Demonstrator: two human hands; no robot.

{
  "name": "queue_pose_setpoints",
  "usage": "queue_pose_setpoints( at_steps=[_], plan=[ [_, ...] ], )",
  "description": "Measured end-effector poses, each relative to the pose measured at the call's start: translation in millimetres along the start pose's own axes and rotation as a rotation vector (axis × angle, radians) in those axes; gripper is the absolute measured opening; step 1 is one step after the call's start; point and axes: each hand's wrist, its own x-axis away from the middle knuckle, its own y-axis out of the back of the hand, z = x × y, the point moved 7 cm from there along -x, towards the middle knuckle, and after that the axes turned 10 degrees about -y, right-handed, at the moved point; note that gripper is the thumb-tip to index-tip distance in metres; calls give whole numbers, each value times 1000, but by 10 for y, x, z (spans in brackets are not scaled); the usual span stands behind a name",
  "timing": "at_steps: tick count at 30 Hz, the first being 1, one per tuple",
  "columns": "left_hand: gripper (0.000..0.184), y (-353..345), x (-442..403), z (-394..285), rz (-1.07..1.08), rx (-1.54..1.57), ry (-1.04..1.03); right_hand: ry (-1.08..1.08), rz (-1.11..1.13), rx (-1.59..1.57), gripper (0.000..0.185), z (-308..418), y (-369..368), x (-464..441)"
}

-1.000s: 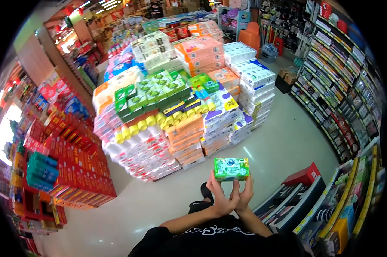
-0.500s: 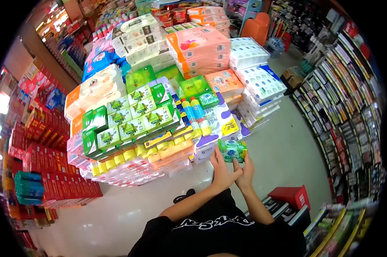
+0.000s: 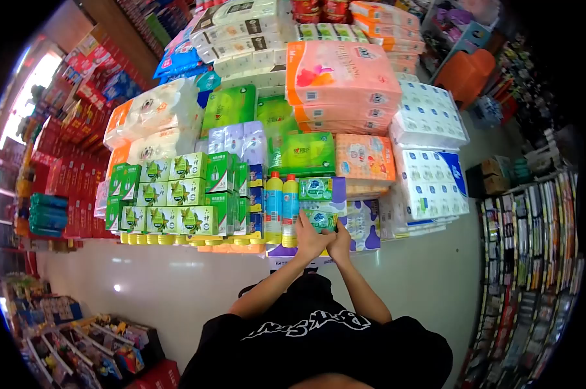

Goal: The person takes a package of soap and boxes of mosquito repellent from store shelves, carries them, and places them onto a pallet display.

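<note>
Indoors, on a pale, shiny floor (image 3: 422, 279), stands a pile (image 3: 302, 152) of packs, with red boxes (image 3: 72, 181) to the left and shelves (image 3: 532, 246) to the right. At the near edge of this pile, the left hand (image 3: 312, 242) and the right hand (image 3: 339, 246) together grasp a green pack (image 3: 322, 220), just beside two bottles (image 3: 274, 207) and in front of a similar pack (image 3: 315, 188). The hands cover its lower part, so I cannot tell whether it touches the purple pack (image 3: 364, 227) under it. Green boxes (image 3: 170, 194) hide most of the yellow things (image 3: 176, 239) below them. The dark round border cuts off the shelves.
</note>
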Motion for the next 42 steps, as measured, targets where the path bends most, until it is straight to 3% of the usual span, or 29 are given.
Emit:
queue_pose_setpoints(
  at_steps=[3, 5, 9, 15, 16, 19, 20, 23, 24, 27, 28, 32, 35, 36, 39, 42],
  plan=[
    [126, -26, -96, 15, -51, 47, 79, -46, 79, 63, 44, -64, -95, -237],
    [123, -22, -136, -10, -97, 56, 35, -84, 135, 74, 47, -53, -123, -324],
    [106, -3, -153, -170, -258, -68, -211, 76, 202, -88, 48, 48, -138, -359],
    [98, 49, -7, -331, -227, -9, -287, 11, 342, -252, 63, -309, -245, -383],
    [89, 71, 64, -342, -215, -72, -300, -18, 442, -223, 80, -315, -268, -317],
    [82, 161, 266, -221, -65, -31, -265, 299, 141, 362, 90, -53, -202, -10],
    [74, 237, 358, -194, -71, -9, -292, 206, 253, 337, 97, -58, -228, 95],
    [70, 536, 724, -147, 122, 217, -130, 295, 289, 378, 94, 119, -410, 612],
    [65, 608, 867, -7, 81, 162, -203, 280, 354, 343, 88, 176, -499, 815],
    [61, 907, 1361, 304, 29, 376, -287, 236, 556, 250, 73, 350, -854, 1449],
    [57, 1065, 1571, 394, -11, 454, -267, 310, 507, 42, 55, 264, -1023, 1652],
    [51, 1821, 2456, 908, -193, 388, -274, 418, 580, 269, 40, 337, -1671, 2630],
    [50, 2355, 3094, 1390, -321, 214, -321, 576, 723, 342, 40, 351, -2187, 3368],
    [45, 2592, 3330, 1369, -361, 346, -215, 539, 772, 365, 40, 384, -2363, 3578],
    [42, 3181, 3974, 1447, -475, 356, -93, 609, 877, 445, 40, 365, -2876, 4149],
    [37, 3605, 4571, 1716, -659, 172, -137, 737, 1072, 572, 36, 406, -3343, 4753]
  ],
)
